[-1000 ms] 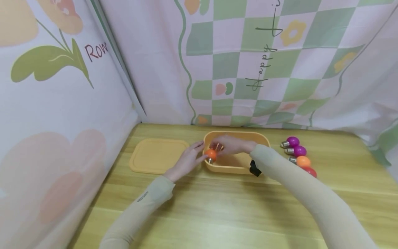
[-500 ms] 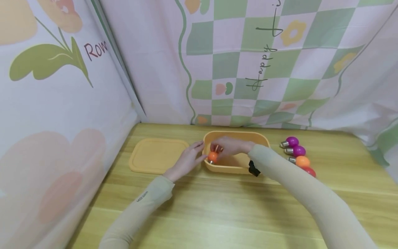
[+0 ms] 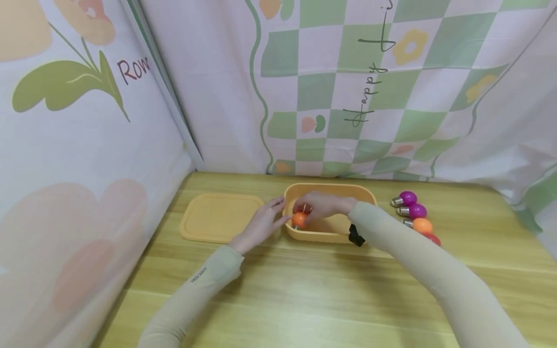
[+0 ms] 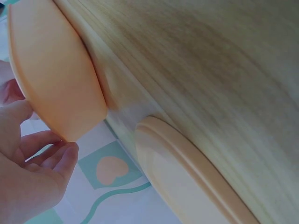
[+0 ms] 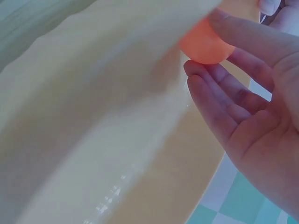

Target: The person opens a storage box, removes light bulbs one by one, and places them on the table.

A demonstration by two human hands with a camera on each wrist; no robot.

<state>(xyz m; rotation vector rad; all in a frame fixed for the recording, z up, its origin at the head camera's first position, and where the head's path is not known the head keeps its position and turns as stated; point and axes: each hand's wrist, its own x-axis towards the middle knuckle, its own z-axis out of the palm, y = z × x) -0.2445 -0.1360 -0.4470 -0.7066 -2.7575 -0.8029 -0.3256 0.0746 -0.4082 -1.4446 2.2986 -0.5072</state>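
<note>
My right hand (image 3: 323, 204) reaches into the yellow-orange plastic box (image 3: 322, 237) and pinches an orange light bulb (image 3: 299, 219) near its left end. Thumb and fingers lie around the round part in the right wrist view, where the bulb's upper part (image 5: 205, 46) is partly hidden. In the head view a bit of the metal base shows below. My left hand (image 3: 260, 225) touches the box's left end, thumb at the near corner and fingers farther back. From the left wrist, its fingertips (image 4: 70, 147) rest against the rim, fairly relaxed.
A matching flat lid (image 3: 221, 217) lies left of the box. On the right are two purple bulbs (image 3: 417, 210), an orange bulb (image 3: 422, 225) and a red bulb (image 3: 432, 238), partly hidden by the right sleeve. Printed curtains (image 3: 322, 96) hang behind the wooden table (image 3: 304, 299).
The orange bulb has shifted slightly right and down inside the box with my right hand, and less of its metal base shows. My left hand stays at the box's end.
</note>
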